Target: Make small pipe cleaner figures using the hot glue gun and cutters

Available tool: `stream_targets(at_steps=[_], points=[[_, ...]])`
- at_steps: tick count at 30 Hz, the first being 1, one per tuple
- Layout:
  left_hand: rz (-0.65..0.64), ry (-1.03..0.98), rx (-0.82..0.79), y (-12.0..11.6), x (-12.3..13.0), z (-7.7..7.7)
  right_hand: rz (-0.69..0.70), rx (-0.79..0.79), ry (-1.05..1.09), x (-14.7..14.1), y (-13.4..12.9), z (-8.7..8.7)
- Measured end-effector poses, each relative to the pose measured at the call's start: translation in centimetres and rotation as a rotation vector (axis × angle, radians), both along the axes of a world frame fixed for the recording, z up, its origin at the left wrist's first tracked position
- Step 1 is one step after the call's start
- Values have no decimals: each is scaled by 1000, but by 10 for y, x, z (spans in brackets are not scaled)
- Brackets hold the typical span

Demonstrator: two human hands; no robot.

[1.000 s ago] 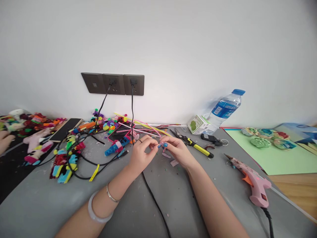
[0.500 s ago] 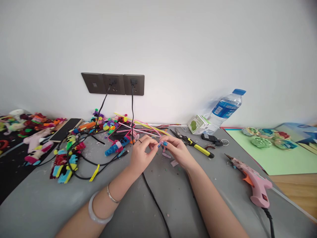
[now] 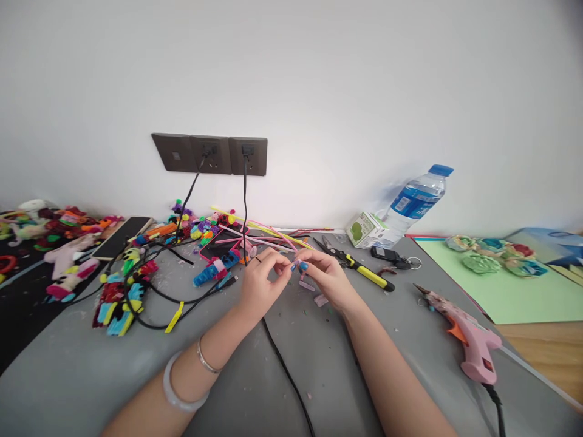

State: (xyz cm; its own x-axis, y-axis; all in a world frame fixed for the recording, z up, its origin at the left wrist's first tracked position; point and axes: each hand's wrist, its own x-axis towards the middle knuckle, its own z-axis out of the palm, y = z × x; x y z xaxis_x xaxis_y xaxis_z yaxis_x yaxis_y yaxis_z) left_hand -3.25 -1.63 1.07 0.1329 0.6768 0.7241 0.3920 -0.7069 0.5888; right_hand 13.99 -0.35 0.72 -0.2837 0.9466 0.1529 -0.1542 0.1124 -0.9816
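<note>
My left hand [image 3: 264, 279] and my right hand [image 3: 325, 276] meet over the middle of the grey table, fingertips pinched together. Between them is a small pale pink pipe cleaner piece [image 3: 299, 263], mostly hidden by the fingers. A pink strand with a flat loop [image 3: 306, 285] hangs just below the right fingertips. On the table under my right hand lies a short pale pink piece [image 3: 320, 300]. Beyond the hands, several pink and yellow pipe cleaners [image 3: 268, 241] are spread near the wall.
A pink glue gun [image 3: 473, 343] lies at right, near green paper [image 3: 483, 297] with paper flowers. Yellow-handled pliers [image 3: 364, 272], a water bottle [image 3: 416, 200] and a small box [image 3: 364, 230] stand or lie behind. Fuzzy figures [image 3: 118, 297] and black cables [image 3: 285, 364] are at left and centre.
Both hands keep their pinch in nearly the same place, with only slight movement of the right fingertips. The view has shifted very slightly.
</note>
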Motion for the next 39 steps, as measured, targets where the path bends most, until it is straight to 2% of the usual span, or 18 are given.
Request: stream_targets(at_steps=[11, 21, 28, 34, 39], points=[[14, -21, 36, -2, 1, 1, -77, 30, 69, -12, -5, -2], [9, -40, 84, -3, 2, 1, -62, 81, 124, -15, -4, -8], [-27, -20, 72, -4, 2, -2, -90, 101, 147, -14, -4, -9], [-3, -106, -25, -3, 4, -2, -48, 127, 166, -15, -3, -11], [-27, -144, -27, -3, 6, -2, -113, 128, 187, -20, -5, -12]])
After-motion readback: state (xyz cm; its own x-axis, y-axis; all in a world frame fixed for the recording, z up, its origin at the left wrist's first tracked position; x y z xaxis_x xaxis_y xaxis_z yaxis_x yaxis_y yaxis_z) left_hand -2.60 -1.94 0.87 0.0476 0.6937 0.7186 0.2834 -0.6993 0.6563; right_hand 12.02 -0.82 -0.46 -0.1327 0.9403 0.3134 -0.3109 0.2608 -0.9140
